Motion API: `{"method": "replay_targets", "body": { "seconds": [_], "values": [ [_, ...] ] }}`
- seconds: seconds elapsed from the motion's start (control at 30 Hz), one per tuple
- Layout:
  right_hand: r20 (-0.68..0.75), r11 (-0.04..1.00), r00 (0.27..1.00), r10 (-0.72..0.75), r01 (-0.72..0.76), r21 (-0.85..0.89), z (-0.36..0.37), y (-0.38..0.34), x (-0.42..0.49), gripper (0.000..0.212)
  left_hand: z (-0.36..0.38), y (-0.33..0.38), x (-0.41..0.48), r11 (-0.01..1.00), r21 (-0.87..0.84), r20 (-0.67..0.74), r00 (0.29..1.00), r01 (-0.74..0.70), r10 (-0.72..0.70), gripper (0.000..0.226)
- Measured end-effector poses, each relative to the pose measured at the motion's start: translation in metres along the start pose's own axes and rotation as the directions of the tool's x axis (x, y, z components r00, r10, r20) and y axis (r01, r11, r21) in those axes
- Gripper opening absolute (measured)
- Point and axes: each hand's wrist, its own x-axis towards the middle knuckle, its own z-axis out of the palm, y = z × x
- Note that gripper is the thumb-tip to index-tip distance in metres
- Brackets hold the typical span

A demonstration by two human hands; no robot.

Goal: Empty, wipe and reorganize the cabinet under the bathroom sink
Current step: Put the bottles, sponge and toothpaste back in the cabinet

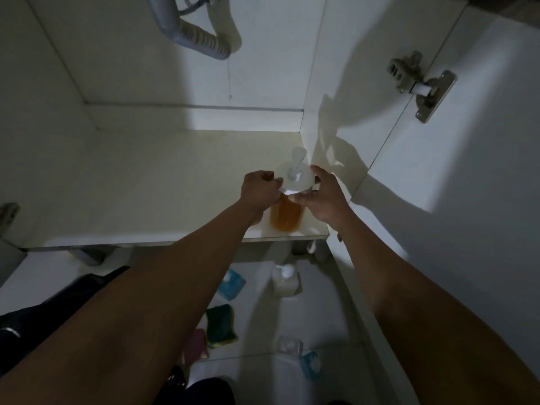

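We grip the pump bottle [285, 219] of orange liquid with both hands, our left hand [259, 192] and right hand [325, 197] curled around its white cap [295, 182] from either side. It is upright at the front right of the cabinet floor [146, 185]. The grey drain hose [201, 39] hangs above, and a white bottle [285, 281] and a green sponge [221, 327] lie outside.

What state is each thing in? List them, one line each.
Orange pump bottle: upright on the cabinet floor, held at its white top.
Left hand: gripping the top.
Right hand: gripping the top.
Cabinet door: open.
White bottle: upright on the floor below.
Sponge: lying flat.
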Motion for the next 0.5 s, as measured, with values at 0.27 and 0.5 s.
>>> {"method": "replay_targets", "body": {
  "seconds": [0.27, 0.5],
  "values": [
    [-0.065, 0.987, 0.998, 0.022, -0.011, 0.162, 0.013, 0.010, 0.001, 0.092, 0.001, -0.008, 0.003, 0.999, 0.018, -0.014, 0.999, -0.051, 0.052, 0.052],
    [-0.274, 0.948, 0.958, 0.088, 0.004, 0.319, 0.052, 0.034, -0.025, 0.066, 0.003, -0.041, 0.003, 0.976, 0.182, 0.066, 0.991, -0.123, 0.113, 0.063]
  ]
}}
